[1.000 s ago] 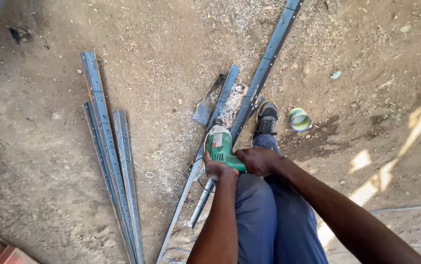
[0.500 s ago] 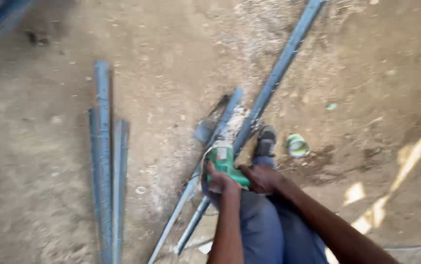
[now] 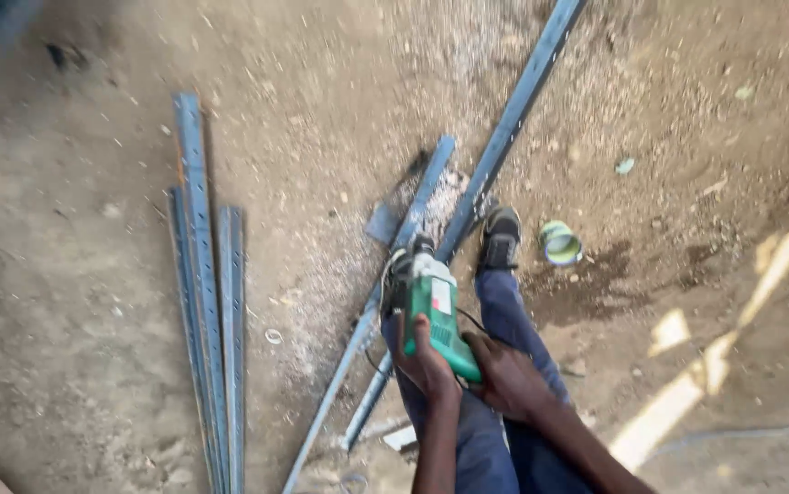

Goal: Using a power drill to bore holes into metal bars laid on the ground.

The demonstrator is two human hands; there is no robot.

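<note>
**Green drill gripped in both hands over metal bars on dirt ground**

Green drill (image 3: 433,311) low in the middle of the view, nose pointed down at the short metal bar (image 3: 393,274) lying slantwise on the ground; held from both sides. Left hand (image 3: 426,361) closed tight around the drill's body from the left, fingers wrapped over the green casing; right hand (image 3: 504,373) curled shut at the drill's rear, by the handle, fingers folded in, exact grip partly hidden behind the tool. Thin cord looping off the drill beside the left hand.

Just right of the short bar, a long metal bar (image 3: 504,137) running from the top edge down to beneath the knees, almost parallel; black shoe (image 3: 501,240) planted on or against it, blue trouser legs (image 3: 504,320) filling the lower middle. Pale metal filings scattered around the two bars near the drill's nose. Small green-rimmed tin (image 3: 559,243) just right of the shoe, beside a dark damp patch.

Well apart on the left, a bundle of bars (image 3: 207,274) lying side by side, reaching the bottom edge; bare dirt between bundle and drill, wide enough for free movement. Open ground on the right too, crossed by strips of sunlight near the lower right corner.
</note>
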